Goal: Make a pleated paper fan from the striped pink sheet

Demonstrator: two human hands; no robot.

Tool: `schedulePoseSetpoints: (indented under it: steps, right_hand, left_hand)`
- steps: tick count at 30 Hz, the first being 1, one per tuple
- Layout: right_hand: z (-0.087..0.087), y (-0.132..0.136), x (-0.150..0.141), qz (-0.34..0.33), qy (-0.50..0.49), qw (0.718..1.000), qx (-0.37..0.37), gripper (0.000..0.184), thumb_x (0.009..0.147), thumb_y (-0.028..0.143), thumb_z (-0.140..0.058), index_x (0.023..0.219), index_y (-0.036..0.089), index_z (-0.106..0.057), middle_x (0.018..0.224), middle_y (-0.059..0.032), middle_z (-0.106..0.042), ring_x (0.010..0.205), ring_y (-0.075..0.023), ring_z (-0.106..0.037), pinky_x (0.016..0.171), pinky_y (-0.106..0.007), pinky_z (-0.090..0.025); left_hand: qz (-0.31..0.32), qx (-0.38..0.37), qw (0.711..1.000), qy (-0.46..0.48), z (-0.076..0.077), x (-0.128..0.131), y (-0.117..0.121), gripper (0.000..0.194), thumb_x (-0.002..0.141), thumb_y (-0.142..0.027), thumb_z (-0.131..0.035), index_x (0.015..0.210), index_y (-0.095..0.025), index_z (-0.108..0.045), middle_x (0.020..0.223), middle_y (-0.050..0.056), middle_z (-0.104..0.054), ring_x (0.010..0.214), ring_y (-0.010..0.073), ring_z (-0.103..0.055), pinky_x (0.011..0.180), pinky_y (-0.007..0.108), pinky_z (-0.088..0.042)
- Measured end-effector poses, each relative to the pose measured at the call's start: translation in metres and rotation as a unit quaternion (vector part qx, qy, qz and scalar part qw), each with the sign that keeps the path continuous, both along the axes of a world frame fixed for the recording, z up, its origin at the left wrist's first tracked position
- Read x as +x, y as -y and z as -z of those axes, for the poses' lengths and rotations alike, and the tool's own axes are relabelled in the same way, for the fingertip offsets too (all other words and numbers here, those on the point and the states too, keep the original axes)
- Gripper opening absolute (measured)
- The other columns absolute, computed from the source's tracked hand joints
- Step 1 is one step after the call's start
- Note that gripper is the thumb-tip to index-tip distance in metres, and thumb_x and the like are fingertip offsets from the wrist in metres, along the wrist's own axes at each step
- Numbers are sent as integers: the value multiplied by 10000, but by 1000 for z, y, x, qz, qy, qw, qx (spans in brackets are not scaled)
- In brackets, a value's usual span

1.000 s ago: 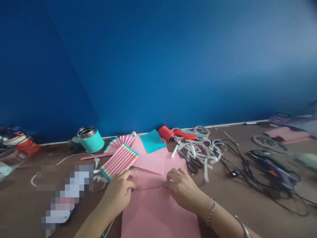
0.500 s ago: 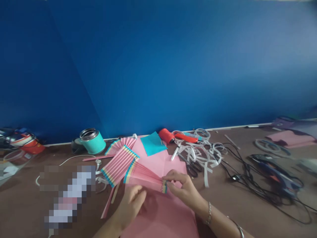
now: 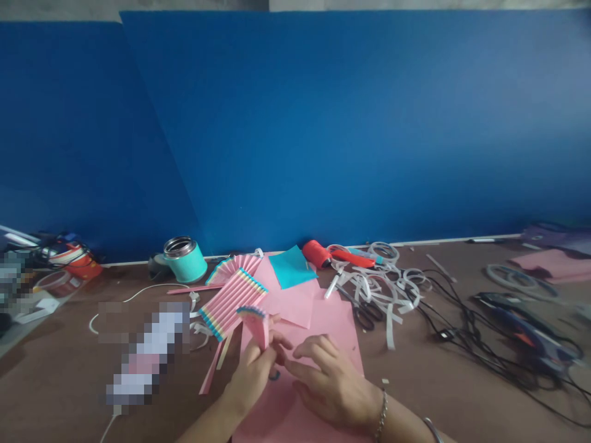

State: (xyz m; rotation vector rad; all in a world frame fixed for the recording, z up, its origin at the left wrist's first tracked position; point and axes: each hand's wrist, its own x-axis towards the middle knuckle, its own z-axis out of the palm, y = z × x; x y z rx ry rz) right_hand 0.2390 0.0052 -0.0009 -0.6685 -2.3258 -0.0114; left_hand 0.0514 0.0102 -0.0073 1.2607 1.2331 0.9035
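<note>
My left hand is closed around a pleated pink paper strip, its blue-and-cream edge fanning out above my fingers. The lower end of the strip is hidden in my grip. Just to the right, my right hand has its fingers loosely bent and apart, with the fingertips close to my left fingers; I see nothing held in it. Beneath both hands lies pink paper. Beyond them rest a flat pleated pink piece with blue-and-cream ends and a pink paper fan.
At the back stand a teal mug and a red spool beside a blue paper square. White strips and scissors lie to the right, then black cables and a glue gun. A blue wall closes the back.
The pleated strip was stretched out between my hands; now it is gathered and upright in my left hand. My right hand has let go of its end. The view has shifted slightly.
</note>
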Motion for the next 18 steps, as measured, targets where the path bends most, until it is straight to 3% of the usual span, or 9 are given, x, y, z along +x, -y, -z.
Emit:
schedulePoseSetpoints:
  steps: [2, 4, 7, 10, 14, 16, 18]
  right_hand:
    - [2, 4, 2, 45, -22, 996, 72, 349, 804, 70, -502, 1125, 178, -589, 1035, -98, -629, 1043, -228, -520, 890, -371, -410]
    - [3, 5, 2, 82, -11, 989, 125, 373, 809, 79, -495, 1144, 204, -599, 1116, -86, -619, 1193, -255, -431, 1028, -413, -299]
    - [5, 2, -1, 99, 64, 986, 121, 398, 837, 86, -465, 1187, 226, -590, 1236, -52, -585, 1280, -262, -350, 1118, -457, -122]
    - [10, -6, -3, 98, 85, 988, 79, 284, 858, 82, -458, 1030, 221, -636, 1204, -47, -599, 1255, -245, -387, 1110, -475, -125]
    - [22, -17, 2, 118, 51, 992, -17, 168, 863, 111, -522, 778, 206, -631, 891, -25, -630, 923, -183, -521, 976, -412, -294]
    - [25, -21, 6, 134, 55, 987, -66, 144, 846, 121, -569, 770, 211, -653, 811, -19, -608, 818, -172, -503, 842, -364, -342]
    - [26, -25, 10, 144, 65, 980, -117, 129, 820, 120, -612, 770, 220, -676, 801, -22, -598, 811, -178, -493, 752, -332, -336]
  left_hand:
    - [3, 70, 983, -167, 1, -4, -2, 405, 792, -152, -399, 1164, -155, -560, 985, 87, -663, 878, 228, -626, 802, 354, -478]
    - [33, 130, 934, -333, 0, -5, -3, 434, 796, -106, -397, 1200, -169, -542, 1035, 96, -662, 966, 244, -623, 864, 362, -452]
    - [118, 152, 854, -483, -3, -3, -4, 492, 843, -91, -356, 1318, -189, -441, 1147, 115, -620, 995, 244, -626, 834, 356, -466]
    - [178, 163, 802, -546, -1, -2, -3, 533, 834, -74, -351, 1359, -155, -389, 1243, 160, -553, 999, 271, -610, 804, 393, -477]
    - [154, 289, 770, -548, 5, -8, -1, 656, 735, -37, -455, 1370, -182, -375, 1366, 141, -449, 1223, 330, -418, 967, 496, -351]
    - [140, 330, 772, -525, 6, -12, -1, 564, 735, -60, -505, 1279, -200, -470, 1338, 114, -466, 1225, 324, -385, 976, 480, -329]
    - [152, 330, 782, -506, 7, -15, -3, 307, 778, -90, -518, 1057, -199, -588, 1157, 85, -565, 1077, 280, -471, 890, 420, -380]
